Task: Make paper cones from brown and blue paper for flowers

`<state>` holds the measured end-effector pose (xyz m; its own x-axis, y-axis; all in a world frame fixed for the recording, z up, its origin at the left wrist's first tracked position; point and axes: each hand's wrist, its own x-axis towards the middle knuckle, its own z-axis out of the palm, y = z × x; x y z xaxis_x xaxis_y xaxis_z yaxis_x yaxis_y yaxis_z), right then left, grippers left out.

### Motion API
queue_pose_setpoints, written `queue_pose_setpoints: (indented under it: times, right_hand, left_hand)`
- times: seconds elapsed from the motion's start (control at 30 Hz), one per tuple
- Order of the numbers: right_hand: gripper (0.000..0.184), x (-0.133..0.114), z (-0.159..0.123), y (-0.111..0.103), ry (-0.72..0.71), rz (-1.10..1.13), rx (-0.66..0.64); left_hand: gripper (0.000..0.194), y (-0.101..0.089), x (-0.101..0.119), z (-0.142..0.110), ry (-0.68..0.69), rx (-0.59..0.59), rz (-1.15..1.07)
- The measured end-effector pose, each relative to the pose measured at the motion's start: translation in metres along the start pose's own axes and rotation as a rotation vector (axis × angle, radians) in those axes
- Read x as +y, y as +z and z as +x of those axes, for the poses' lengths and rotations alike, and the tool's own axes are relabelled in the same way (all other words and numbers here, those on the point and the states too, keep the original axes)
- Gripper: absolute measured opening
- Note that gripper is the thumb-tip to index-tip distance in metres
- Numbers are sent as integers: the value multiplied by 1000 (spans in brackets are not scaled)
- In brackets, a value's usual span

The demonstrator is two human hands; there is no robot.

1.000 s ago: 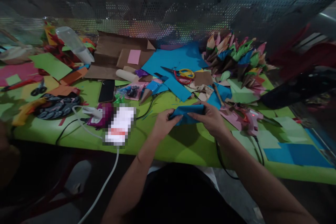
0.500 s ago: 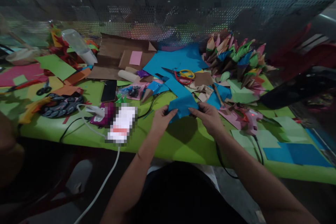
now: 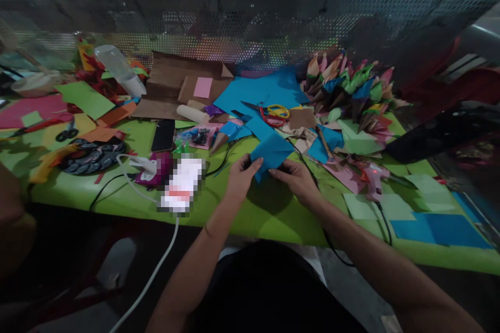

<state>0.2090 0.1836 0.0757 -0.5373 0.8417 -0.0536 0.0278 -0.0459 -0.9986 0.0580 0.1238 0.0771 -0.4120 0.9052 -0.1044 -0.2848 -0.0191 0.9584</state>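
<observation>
Between my hands, above the green-covered table (image 3: 219,210), is a piece of blue paper (image 3: 272,150), its corner pointing toward me. My left hand (image 3: 242,174) pinches its left side, thumb on top. At the lower right edge my right hand (image 3: 296,179) has its thumb and fingers closed on the same sheet. Just beyond the paper lie scissors with red handles (image 3: 271,116), a yellow ring-shaped item (image 3: 278,110) beside them, and a large blue sheet (image 3: 261,87). A brown cone with a blue top (image 3: 222,135) lies to the left.
A pink glue gun (image 3: 375,177) with a cord stands at right, near green and blue paper squares (image 3: 441,229). Paper flowers in cones (image 3: 351,83) are bunched at the back right. A lit phone (image 3: 182,184), a dark phone (image 3: 163,135) and black scissors (image 3: 67,131) lie left.
The blue paper has turned so that a corner points toward me. My right hand has shifted left and slightly down, to the paper's lower edge. My left hand has barely moved.
</observation>
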Motion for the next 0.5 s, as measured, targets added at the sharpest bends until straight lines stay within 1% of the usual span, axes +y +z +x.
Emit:
queue_pose_setpoints:
  times: [0.1, 0.27, 0.5]
  right_hand:
    - [34, -2, -1, 0, -15, 9, -11]
    - [42, -3, 0, 4, 19, 77, -41]
    - [43, -1, 2, 2, -4, -7, -30]
  left_hand:
    - [41, -1, 1, 0, 21, 9, 11]
    - [47, -1, 0, 2, 77, 0, 73]
    - [51, 1, 3, -2, 99, 45, 45]
